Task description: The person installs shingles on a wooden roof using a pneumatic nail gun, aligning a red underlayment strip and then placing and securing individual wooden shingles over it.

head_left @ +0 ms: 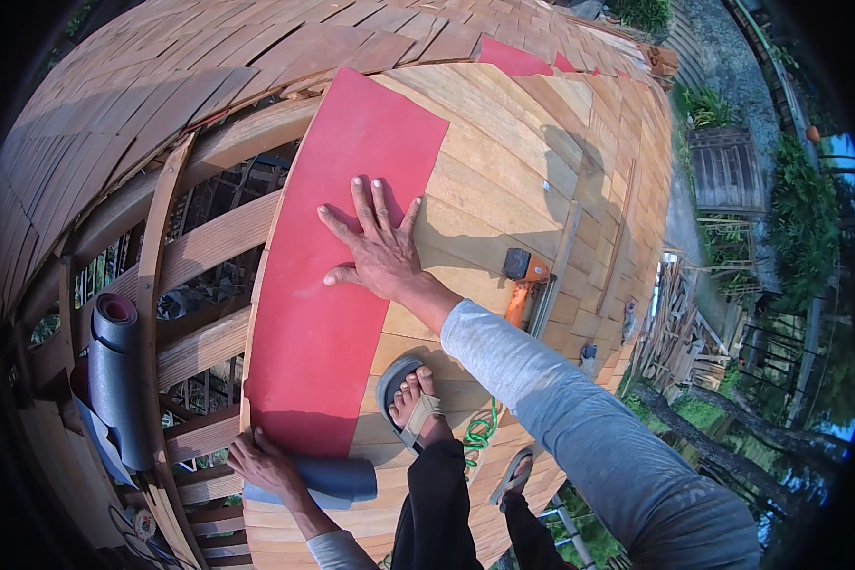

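A long red sheet [304,304] lies along the roof deck's left edge, its lower end running into a dark grey roll [340,480]. My right hand [375,249] is pressed flat on the sheet, fingers spread and holding nothing. At the lower left corner, my left hand [264,465] has its fingers bent over the edge of the sheet beside the roll. An orange-and-black power tool [520,294] rests on the wooden boards [475,171] to the right, with a coiled green hose [477,432] below it.
Open framing with gaps [217,242] borders the deck on the left, bearing another grey roll [116,380]. Overlapping shingles [152,81] cover the upper roof. My sandaled feet [413,404] stand on the deck. Beyond its right edge, a drop shows ground and plants [793,204].
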{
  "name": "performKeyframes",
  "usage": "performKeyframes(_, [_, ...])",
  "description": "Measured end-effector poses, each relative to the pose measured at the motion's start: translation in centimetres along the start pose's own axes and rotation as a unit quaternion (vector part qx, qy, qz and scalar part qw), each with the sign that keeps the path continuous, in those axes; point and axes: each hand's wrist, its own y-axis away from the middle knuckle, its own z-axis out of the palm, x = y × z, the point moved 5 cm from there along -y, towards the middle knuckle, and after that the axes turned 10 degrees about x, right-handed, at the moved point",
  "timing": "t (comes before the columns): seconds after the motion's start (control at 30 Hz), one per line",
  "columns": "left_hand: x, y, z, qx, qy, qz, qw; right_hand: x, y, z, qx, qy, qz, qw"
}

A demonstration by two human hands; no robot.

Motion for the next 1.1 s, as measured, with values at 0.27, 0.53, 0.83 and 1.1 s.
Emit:
performKeyframes(0.27, [1.6, -0.9, 0.6, -0.019, 0.042, -0.025, 0.999, 4.0, -3.0, -2.2, 0.001, 0.035, 0.069, 0.997])
performKeyframes(0.53, [4.1, -2.5, 1.2, -0.036, 0.068, -0.076, 0.994, 9.3, -10.3, -5.6, 0.023, -0.043, 0.144, 0.988])
performKeyframes(0.83, [5.6, -3.5, 1.6, -0.047, 0.074, -0.088, 0.992, 13.1, -13.6, -6.4, 0.007, -0.011, 0.215, 0.976])
performKeyframes(1.1, [5.3, -3.8, 1.6, -0.024, 0.153, -0.095, 0.983, 8.8, -11.8, -4.8, 0.039, 0.052, 0.044, 0.997])
